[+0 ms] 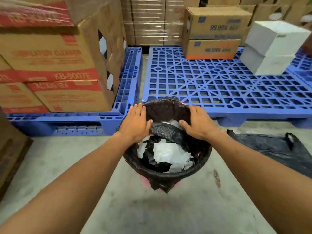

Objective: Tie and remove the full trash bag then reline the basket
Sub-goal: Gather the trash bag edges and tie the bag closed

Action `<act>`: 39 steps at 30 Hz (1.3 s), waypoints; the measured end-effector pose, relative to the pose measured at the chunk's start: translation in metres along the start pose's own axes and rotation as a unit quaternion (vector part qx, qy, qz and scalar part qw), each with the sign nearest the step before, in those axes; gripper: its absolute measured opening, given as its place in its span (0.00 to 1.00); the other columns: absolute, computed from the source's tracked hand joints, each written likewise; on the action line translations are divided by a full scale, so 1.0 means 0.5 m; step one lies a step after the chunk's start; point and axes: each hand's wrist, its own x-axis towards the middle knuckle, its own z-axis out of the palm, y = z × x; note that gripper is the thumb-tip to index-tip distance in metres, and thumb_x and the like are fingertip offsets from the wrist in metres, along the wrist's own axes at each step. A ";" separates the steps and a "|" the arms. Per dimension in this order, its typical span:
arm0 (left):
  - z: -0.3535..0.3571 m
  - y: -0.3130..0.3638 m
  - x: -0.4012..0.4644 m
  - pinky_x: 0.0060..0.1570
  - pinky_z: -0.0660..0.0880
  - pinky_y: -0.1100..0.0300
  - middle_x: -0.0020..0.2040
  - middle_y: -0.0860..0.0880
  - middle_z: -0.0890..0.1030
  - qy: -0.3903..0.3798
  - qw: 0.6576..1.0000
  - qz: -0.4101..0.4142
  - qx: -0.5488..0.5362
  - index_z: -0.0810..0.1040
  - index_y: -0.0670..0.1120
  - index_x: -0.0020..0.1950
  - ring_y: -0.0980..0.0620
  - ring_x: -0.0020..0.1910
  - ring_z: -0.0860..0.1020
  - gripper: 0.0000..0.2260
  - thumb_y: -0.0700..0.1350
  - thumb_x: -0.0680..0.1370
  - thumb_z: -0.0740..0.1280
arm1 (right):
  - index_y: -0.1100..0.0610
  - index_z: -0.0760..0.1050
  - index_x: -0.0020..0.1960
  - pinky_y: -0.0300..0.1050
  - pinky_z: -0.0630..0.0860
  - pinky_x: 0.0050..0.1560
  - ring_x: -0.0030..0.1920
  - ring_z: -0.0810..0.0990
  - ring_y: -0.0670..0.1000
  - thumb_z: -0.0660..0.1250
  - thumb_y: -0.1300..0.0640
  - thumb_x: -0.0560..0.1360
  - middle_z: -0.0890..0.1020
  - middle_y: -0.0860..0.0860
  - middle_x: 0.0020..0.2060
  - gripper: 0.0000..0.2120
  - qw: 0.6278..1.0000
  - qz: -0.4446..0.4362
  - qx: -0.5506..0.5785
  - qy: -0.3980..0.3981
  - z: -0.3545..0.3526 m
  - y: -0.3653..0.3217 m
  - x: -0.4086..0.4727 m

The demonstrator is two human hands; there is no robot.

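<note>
Lined basket (146, 180) before pallets (219, 81); spare bag (270, 147) to its right.

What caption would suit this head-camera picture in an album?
Both hands, left hand and right hand, grip the black bag's far rim on a paper-filled basket.

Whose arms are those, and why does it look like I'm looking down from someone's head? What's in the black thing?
Those arms belong to a person wearing a camera on their head, so you see what they see, looking down. The left hand and right hand each hold the far edge of a black trash bag lining a basket on the concrete floor. Inside is crumpled white paper. A spare black bag lies on the floor to the right. Behind are blue pallets with cardboard boxes.
</note>
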 end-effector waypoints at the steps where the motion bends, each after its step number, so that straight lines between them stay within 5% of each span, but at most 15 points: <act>1: 0.009 -0.002 0.002 0.78 0.45 0.48 0.80 0.37 0.52 0.027 1.000 -0.002 0.011 0.52 0.36 0.79 0.40 0.79 0.50 0.30 0.55 0.84 0.50 | 0.61 0.60 0.76 0.55 0.64 0.72 0.71 0.65 0.61 0.61 0.41 0.79 0.68 0.60 0.71 0.33 1.000 -0.004 0.003 0.024 0.014 0.001 0.001; 7: 0.029 -0.023 0.013 0.72 0.60 0.45 0.72 0.36 0.67 0.073 0.992 -0.075 0.069 0.62 0.35 0.74 0.38 0.71 0.65 0.28 0.54 0.83 0.55 | 0.61 0.57 0.78 0.55 0.65 0.71 0.74 0.64 0.60 0.60 0.46 0.82 0.66 0.59 0.73 0.31 0.998 0.022 -0.005 0.061 0.041 0.003 -0.006; 12: 0.043 -0.031 0.002 0.62 0.70 0.47 0.73 0.37 0.65 0.016 0.994 -0.110 -0.012 0.53 0.37 0.79 0.37 0.68 0.68 0.27 0.48 0.84 0.56 | 0.61 0.57 0.78 0.58 0.71 0.66 0.72 0.66 0.61 0.58 0.48 0.83 0.66 0.59 0.73 0.29 0.997 0.055 -0.022 0.057 0.048 0.003 -0.004; 16: 0.032 -0.038 0.013 0.46 0.73 0.47 0.61 0.38 0.76 0.084 0.990 -0.116 -0.016 0.71 0.40 0.69 0.37 0.55 0.77 0.15 0.38 0.82 0.60 | 0.61 0.58 0.78 0.57 0.74 0.60 0.69 0.71 0.62 0.59 0.50 0.84 0.69 0.60 0.71 0.27 0.994 0.078 -0.051 0.056 0.052 0.009 0.015; 20: 0.025 -0.040 0.009 0.36 0.68 0.50 0.44 0.39 0.79 0.145 0.977 -0.156 -0.026 0.81 0.42 0.52 0.40 0.38 0.73 0.11 0.33 0.79 0.61 | 0.60 0.74 0.59 0.52 0.71 0.40 0.47 0.78 0.63 0.60 0.61 0.82 0.81 0.60 0.49 0.08 0.987 0.086 -0.051 0.127 0.058 0.025 0.042; 22: 0.025 -0.039 0.006 0.35 0.68 0.50 0.42 0.40 0.79 0.163 0.974 -0.158 -0.019 0.83 0.42 0.49 0.41 0.35 0.71 0.11 0.31 0.77 0.62 | 0.60 0.77 0.49 0.50 0.67 0.36 0.37 0.73 0.61 0.60 0.66 0.80 0.77 0.57 0.36 0.08 0.980 0.090 -0.063 0.165 0.061 0.030 0.045; 25: 0.028 -0.040 0.009 0.35 0.69 0.49 0.43 0.41 0.81 0.180 0.978 -0.104 -0.007 0.82 0.41 0.46 0.39 0.41 0.76 0.11 0.30 0.73 0.64 | 0.60 0.82 0.47 0.50 0.69 0.33 0.34 0.75 0.62 0.62 0.67 0.78 0.78 0.58 0.33 0.10 0.975 0.082 -0.080 0.193 0.060 0.031 0.045; 30: 0.041 -0.047 0.010 0.43 0.72 0.48 0.45 0.43 0.79 0.184 0.982 -0.025 0.010 0.82 0.42 0.47 0.40 0.47 0.74 0.10 0.32 0.70 0.67 | 0.56 0.84 0.54 0.52 0.76 0.44 0.49 0.81 0.63 0.66 0.60 0.78 0.83 0.56 0.51 0.09 0.979 0.045 -0.055 0.191 0.050 0.020 0.030; 35: 0.028 -0.044 -0.005 0.53 0.71 0.48 0.56 0.41 0.77 0.176 0.982 -0.052 -0.035 0.76 0.42 0.63 0.39 0.56 0.72 0.17 0.38 0.74 0.67 | 0.53 0.78 0.45 0.52 0.76 0.53 0.52 0.79 0.57 0.73 0.53 0.75 0.76 0.51 0.56 0.05 0.991 -0.023 0.012 0.130 0.034 0.039 0.021; 39: 0.031 -0.060 -0.014 0.53 0.72 0.45 0.62 0.40 0.68 0.126 0.985 -0.114 -0.025 0.73 0.41 0.58 0.37 0.61 0.66 0.11 0.45 0.78 0.65 | 0.53 0.77 0.43 0.51 0.75 0.56 0.52 0.78 0.54 0.76 0.52 0.73 0.72 0.48 0.57 0.09 0.996 -0.050 0.016 0.074 0.017 0.065 0.005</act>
